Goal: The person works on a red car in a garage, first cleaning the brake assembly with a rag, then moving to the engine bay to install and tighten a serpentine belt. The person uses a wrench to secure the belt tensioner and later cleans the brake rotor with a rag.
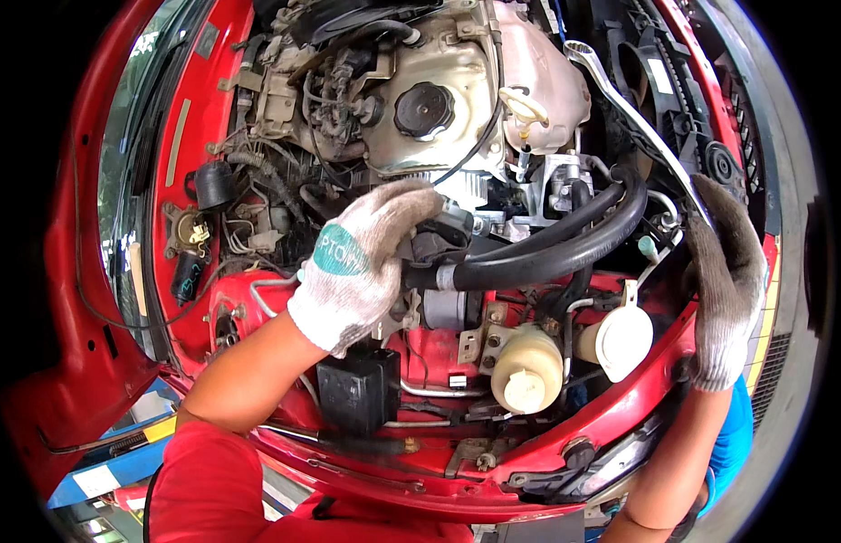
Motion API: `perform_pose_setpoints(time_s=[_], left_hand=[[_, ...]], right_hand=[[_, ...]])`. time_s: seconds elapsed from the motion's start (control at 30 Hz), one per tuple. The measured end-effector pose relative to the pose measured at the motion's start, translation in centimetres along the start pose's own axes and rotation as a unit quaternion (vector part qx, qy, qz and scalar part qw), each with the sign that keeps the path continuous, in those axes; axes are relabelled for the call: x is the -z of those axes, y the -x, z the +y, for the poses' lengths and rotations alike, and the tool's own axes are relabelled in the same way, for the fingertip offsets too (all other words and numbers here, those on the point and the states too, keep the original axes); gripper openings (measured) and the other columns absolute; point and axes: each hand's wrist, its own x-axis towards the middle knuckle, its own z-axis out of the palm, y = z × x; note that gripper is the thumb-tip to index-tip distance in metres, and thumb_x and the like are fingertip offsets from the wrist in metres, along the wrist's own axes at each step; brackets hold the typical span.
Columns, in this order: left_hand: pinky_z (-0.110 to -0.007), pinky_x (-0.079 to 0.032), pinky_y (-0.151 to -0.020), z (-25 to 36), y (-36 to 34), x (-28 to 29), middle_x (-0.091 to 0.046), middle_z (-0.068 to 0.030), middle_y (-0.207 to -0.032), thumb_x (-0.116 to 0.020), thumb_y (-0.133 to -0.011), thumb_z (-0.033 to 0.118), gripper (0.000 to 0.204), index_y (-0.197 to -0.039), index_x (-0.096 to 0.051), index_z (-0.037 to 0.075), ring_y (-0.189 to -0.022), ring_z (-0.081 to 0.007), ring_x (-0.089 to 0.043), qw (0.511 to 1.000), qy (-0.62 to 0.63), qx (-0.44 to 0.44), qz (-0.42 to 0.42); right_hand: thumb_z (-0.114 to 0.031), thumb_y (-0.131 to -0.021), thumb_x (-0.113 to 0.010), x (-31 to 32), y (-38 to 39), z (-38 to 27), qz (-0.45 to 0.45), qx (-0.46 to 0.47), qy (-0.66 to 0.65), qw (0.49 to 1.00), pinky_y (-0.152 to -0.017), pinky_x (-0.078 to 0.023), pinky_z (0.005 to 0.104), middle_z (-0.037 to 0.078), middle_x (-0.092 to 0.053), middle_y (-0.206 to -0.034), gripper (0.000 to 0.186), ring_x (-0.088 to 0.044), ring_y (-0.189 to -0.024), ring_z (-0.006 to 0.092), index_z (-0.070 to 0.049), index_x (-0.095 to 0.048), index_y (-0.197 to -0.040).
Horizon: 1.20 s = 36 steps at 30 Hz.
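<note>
My left hand [362, 249], in a white knit glove with grey fingers and a green patch, reaches into the engine bay. Its fingers are bent together at a dark part [446, 233] beside the engine's end; what they grip is partly hidden. Just right of them lie thick black hoses [547, 262]. At the right, my right hand [730, 281], gloved the same way, is closed around the lower end of a long silver ring wrench [642, 122]. The wrench slants up and left, its ring end above the engine's right side.
A metal engine cover with a black filler cap [423, 109] lies ahead, a yellowish dipstick handle [524, 107] to its right. Nearer are a cream reservoir [526, 369], a white-capped filler [624, 342] and a black box [358, 391]. The red fender edge [611, 398] curves in front. Something blue [728, 443] shows beside my right forearm.
</note>
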Motion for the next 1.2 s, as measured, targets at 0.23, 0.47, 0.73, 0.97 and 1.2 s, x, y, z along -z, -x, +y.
perform_pose_setpoints(time_s=[0.23,0.47,0.73,0.97,1.2], left_hand=[[-0.037,-0.046,-0.112,0.8,1.1,0.0,-0.060,-0.0182,-0.131,-0.037,-0.086,-0.012,0.050,-0.131,-0.058,-0.005,-0.125,-0.0263,-0.059,0.973,0.218,0.055,0.051],[-0.033,-0.047,-0.109,2.8,1.5,3.0,-0.064,-0.0159,-0.128,-0.031,-0.076,-0.015,0.060,-0.129,-0.059,-0.005,-0.122,-0.0225,-0.062,0.994,0.067,0.006,0.081],[-0.033,-0.044,-0.113,8.4,6.4,6.8,-0.067,-0.0154,-0.127,-0.035,-0.070,-0.013,0.064,-0.127,-0.063,-0.003,-0.124,-0.0232,-0.062,0.984,-0.086,-0.103,0.117],[-0.035,-0.042,-0.116,11.3,16.2,6.9,-0.065,-0.0187,-0.132,-0.030,-0.068,-0.015,0.071,-0.132,-0.060,-0.006,-0.129,-0.0254,-0.060,0.982,-0.017,-0.056,0.180],[-0.035,-0.048,-0.110,16.2,23.7,3.2,-0.067,-0.0179,-0.129,-0.038,-0.084,-0.021,0.056,-0.131,-0.063,-0.004,-0.122,-0.0249,-0.065,0.972,-0.042,-0.123,0.193]], right_hand=[[-0.008,-0.099,-0.063,-0.3,-0.3,1.0,0.014,0.102,0.037,0.994,-0.094,-0.050,0.0269,0.009,-0.070,-0.119,0.034,-0.062,-0.104,0.0127,0.002,-0.065,-0.131],[-0.013,-0.102,-0.062,0.0,-1.8,2.6,-0.006,0.145,0.085,0.986,-0.091,-0.048,0.0229,0.007,-0.069,-0.123,0.037,-0.061,-0.104,0.0093,0.000,-0.062,-0.137],[-0.027,-0.103,-0.061,1.3,-0.4,2.0,0.155,0.274,0.188,0.930,-0.096,-0.050,0.0295,0.012,-0.072,-0.118,0.039,-0.067,-0.105,0.0161,-0.005,-0.064,-0.134],[-0.011,-0.105,-0.051,5.0,15.6,-0.3,0.183,0.236,-0.061,0.953,-0.071,-0.052,0.0247,0.009,-0.066,-0.122,0.039,-0.062,-0.082,0.0113,-0.004,-0.056,-0.144],[0.004,-0.097,-0.058,6.7,34.6,4.7,0.260,0.189,0.222,0.920,-0.090,-0.052,0.0337,0.017,-0.067,-0.126,0.045,-0.066,-0.110,0.0246,0.004,-0.052,-0.142]])
